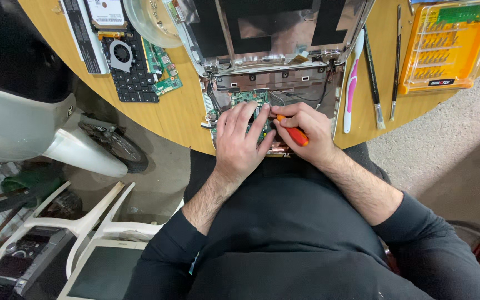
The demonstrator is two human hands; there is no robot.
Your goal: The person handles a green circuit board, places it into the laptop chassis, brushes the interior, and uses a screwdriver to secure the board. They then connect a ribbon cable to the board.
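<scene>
Head view. Opened laptop at near edge of round wood table, lid up, green board exposed.
L hand: flat on board, fingers spread, holding nothing.
R hand: closed round orange screwdriver, tip by L fingertips.
R of laptop: pink toothbrush, 2 brushes, yellow bit case.
L of laptop: keyboard w/ fan, small green board, clear dish.

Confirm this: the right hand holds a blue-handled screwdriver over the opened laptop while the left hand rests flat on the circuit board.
Not quite: in the head view the screwdriver in the right hand has an orange handle, not blue. The left hand does rest on the circuit board of the opened laptop.
</scene>
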